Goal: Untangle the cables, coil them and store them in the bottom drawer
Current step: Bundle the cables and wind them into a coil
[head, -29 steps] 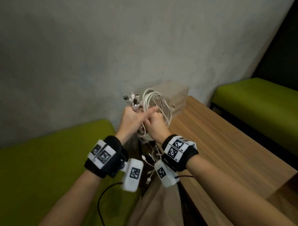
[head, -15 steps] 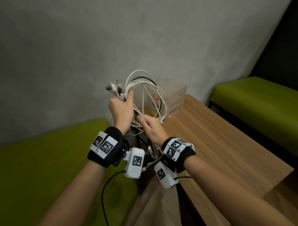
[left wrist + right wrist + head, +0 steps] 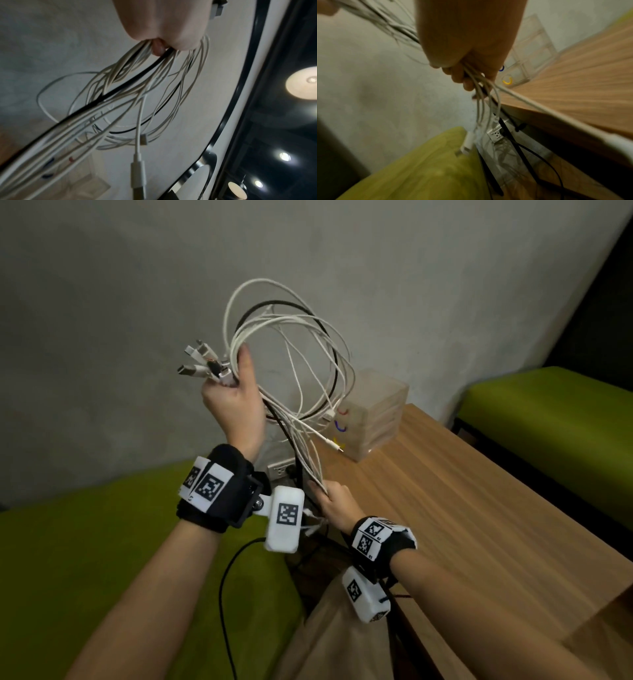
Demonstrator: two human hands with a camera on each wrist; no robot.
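**Cable bundle held in the air, stretched between two hands**

I had the left hand (image 3: pixel 236 402) raised high in front of the grey wall (image 3: pixel 102 302), wrist bent back and fingers curled tight around the cables (image 3: pixel 291 344) just below their plug ends (image 3: pixel 198 361), which fanned out to the left of the fist. From that grip the white strands and one black one rose in wide loose loops, then ran down together in a straight bunch to my right hand (image 3: pixel 334 501). That hand sat much lower, near the left edge of the wooden table (image 3: pixel 479 525), forearm reaching in from the lower right. Its fingers were closed round the bunch; in the right wrist view the strands left the fist and hung below it, one ending in a white connector (image 3: pixel 467 143) over the green seat (image 3: pixel 419 169).

The whole bundle was off the table. The translucent drawer unit (image 3: pixel 376 419) stood on the table's far corner against the wall, behind the loops, its drawers shut as far as I could tell.
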